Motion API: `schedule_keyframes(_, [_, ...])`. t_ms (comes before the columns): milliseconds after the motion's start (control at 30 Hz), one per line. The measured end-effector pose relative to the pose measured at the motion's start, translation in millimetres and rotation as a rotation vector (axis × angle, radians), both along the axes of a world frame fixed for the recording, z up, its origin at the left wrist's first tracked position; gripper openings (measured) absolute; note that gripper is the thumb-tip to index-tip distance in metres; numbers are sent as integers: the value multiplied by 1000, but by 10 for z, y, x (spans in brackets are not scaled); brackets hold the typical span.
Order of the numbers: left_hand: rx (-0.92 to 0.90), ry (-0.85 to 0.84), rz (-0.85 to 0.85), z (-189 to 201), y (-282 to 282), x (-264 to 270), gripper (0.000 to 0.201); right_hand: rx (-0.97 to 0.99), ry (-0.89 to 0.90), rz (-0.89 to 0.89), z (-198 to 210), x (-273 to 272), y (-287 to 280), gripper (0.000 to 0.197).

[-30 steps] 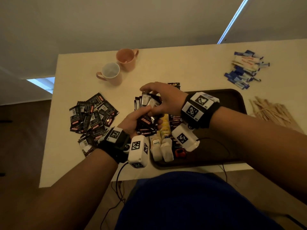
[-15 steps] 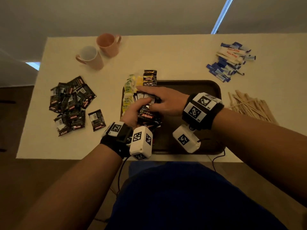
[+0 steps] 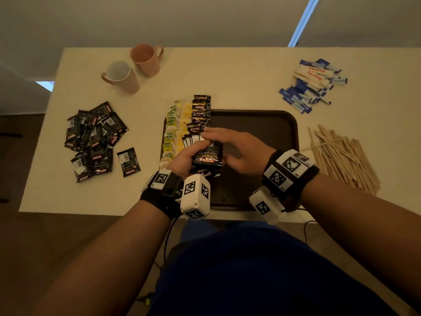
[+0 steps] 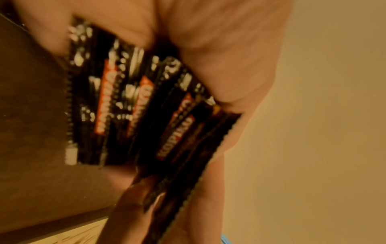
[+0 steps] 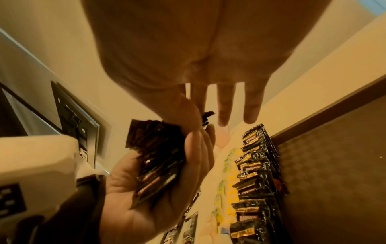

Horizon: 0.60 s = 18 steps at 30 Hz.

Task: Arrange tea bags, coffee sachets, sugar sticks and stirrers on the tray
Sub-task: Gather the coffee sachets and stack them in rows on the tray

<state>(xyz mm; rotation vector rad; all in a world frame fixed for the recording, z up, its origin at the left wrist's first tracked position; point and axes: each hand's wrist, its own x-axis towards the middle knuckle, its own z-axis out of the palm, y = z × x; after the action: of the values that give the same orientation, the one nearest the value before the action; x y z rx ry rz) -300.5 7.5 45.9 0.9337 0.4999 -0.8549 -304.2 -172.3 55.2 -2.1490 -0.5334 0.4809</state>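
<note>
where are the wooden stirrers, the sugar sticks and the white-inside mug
wooden stirrers point(image 3: 341, 156): head view, middle of the loose pile to the right of the tray.
sugar sticks point(image 3: 313, 84): head view, centre of the blue and white heap.
white-inside mug point(image 3: 121, 76): head view, on its outer wall just below the rim.

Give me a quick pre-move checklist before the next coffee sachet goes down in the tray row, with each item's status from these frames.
1. Left hand grips the stack of coffee sachets: ok.
2. Right hand has one sachet singled out: cannot tell; its fingers lie straight over the stack's far edge.
3. Bare floor left on the tray beside the coffee row: ok.
4. Tea bags lined along the tray's left edge: ok.
5. Sugar sticks and stirrers on the tray: not ok, both on the table.
6. Loose sachets on the table left of the tray: not ok.
</note>
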Motion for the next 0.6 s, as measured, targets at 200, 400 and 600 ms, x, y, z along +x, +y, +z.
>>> schedule_keyframes(200, [56,47,-82,-123,255,130,41,-111,-72,-47,-21,50,190,62])
schedule_keyframes(400, [45,51,-157,-273,517,354,62,-233,-123,-113,-110,115,431,44])
schedule_keyframes(600, [79,17,-242,-391,638,628,48,-142,-28,-330,-106,271,439,28])
